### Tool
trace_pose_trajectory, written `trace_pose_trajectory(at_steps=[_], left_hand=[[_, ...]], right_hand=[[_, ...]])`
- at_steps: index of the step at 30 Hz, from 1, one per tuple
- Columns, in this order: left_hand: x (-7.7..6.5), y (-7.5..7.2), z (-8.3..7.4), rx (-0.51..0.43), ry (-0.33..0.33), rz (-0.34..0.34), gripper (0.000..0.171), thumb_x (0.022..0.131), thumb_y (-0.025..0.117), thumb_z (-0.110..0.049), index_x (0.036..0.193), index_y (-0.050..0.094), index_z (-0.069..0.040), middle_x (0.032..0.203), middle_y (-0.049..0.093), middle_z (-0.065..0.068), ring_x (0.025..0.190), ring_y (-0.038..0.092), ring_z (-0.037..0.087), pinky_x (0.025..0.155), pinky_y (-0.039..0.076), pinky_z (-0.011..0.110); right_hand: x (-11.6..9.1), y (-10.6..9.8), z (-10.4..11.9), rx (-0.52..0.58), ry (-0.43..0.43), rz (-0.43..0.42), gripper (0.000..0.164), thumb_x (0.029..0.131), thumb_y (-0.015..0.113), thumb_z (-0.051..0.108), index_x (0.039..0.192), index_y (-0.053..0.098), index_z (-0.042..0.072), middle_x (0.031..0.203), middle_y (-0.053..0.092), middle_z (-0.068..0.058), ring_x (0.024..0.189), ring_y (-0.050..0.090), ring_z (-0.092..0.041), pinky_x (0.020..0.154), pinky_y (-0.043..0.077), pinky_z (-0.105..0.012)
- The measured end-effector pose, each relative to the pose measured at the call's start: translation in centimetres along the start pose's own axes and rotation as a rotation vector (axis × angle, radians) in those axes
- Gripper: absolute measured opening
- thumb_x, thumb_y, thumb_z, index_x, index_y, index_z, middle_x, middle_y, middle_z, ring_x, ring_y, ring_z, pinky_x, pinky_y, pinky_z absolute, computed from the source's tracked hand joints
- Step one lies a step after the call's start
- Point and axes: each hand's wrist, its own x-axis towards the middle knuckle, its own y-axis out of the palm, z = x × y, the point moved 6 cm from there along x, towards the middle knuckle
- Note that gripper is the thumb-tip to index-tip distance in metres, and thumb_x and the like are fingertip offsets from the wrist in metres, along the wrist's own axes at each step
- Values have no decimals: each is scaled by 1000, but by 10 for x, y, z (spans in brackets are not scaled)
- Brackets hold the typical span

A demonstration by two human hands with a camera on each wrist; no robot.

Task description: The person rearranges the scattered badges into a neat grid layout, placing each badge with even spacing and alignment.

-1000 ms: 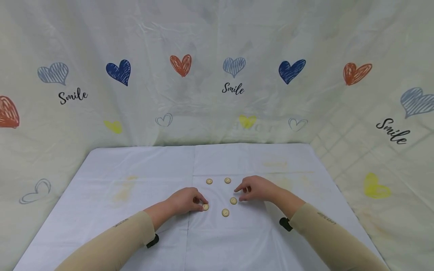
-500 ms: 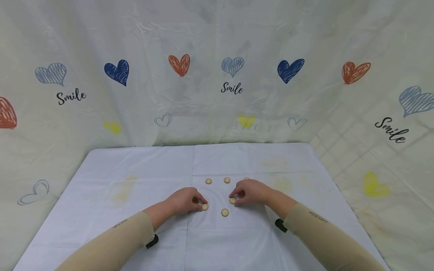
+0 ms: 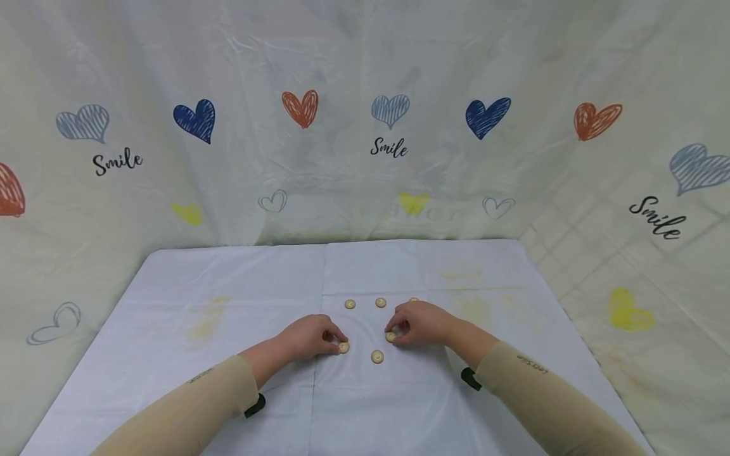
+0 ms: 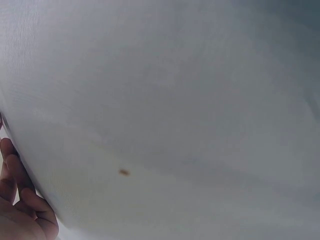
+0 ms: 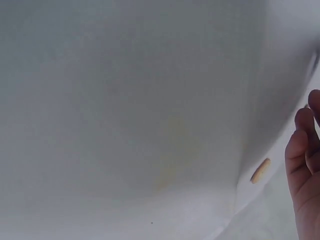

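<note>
Small round wooden discs, pale tan with a ringed face, lie on the white cloth. In the head view my left hand pinches the left disc at its edge, thumb and fingertips against it. My right hand has thumb and forefinger around another disc to its right. Between the hands and nearer to me lies a front disc. Both wrist views show only part of each hand at the frame's edge; the pinched discs are hidden there.
Behind the hands lie a back-left disc and a back-middle disc. A third back disc is mostly hidden by the right hand. White cloth with yellowish stains covers the table. A heart-printed curtain hangs behind.
My right hand has moved left and its thumb and forefinger have closed around a disc. A back disc now shows past its knuckles. The left hand has kept its pinch in place.
</note>
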Motion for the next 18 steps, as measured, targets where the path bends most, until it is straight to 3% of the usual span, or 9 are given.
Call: trace_pose_trajectory(at_steps=[6, 18], left_hand=[[-1, 0, -1, 1, -12, 1, 16, 84, 80, -28, 100, 80, -28, 79, 56, -12, 74, 51, 8, 70, 44, 28], [-2, -1, -3, 0, -16, 2, 16, 84, 80, -28, 101, 80, -28, 79, 57, -12, 74, 52, 9, 69, 44, 28]], right_hand=[[-1, -10, -1, 51, 40, -6, 19, 84, 79, 30, 102, 79, 27, 78, 57, 14, 72, 51, -5, 70, 45, -27], [-13, -19, -20, 41, 116, -38, 18, 87, 76, 32, 104, 78, 27, 78, 55, 15, 73, 51, -6, 70, 45, -28]])
